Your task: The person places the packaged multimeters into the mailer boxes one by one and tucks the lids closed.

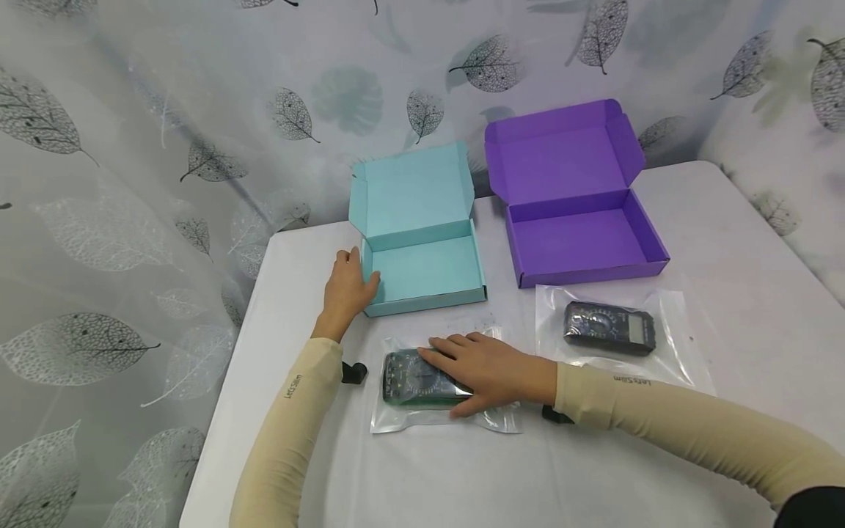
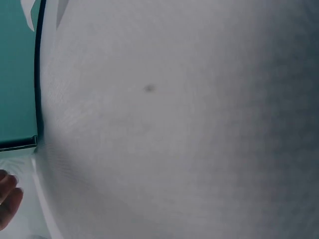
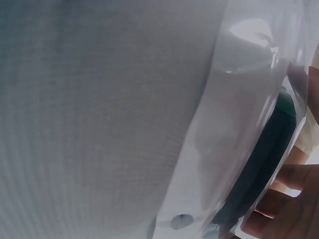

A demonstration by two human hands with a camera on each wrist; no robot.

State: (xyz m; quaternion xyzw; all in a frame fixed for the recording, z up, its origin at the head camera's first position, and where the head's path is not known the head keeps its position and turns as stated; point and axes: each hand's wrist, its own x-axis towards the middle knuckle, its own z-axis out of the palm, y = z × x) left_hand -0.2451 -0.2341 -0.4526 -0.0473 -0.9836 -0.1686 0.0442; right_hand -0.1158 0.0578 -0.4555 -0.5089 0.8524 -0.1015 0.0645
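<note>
At the left wall of an open teal cardboard box [image 1: 422,301] is my left hand [image 1: 348,288]. It holds that wall, with the thumb over the edge and the fingers outside. The left wrist view catches only fingertips [image 2: 9,199] near the box's corner [image 2: 19,89]. My right hand [image 1: 487,372] lies over a multimeter [image 1: 412,381] in a clear plastic bag [image 1: 389,423]. Its fingers reach the far side and its thumb the near side, gripping the meter. In the right wrist view, fingers [image 3: 281,204] lie along the bagged meter's edge [image 3: 264,162]; the hand hides its right part.
A purple cardboard box [image 1: 584,279] stands with its lid up at the back right. In front of it lies a second multimeter [image 1: 609,327] in a clear bag [image 1: 680,345]. A leaf-patterned curtain [image 1: 422,66] hangs behind the white table [image 1: 449,484].
</note>
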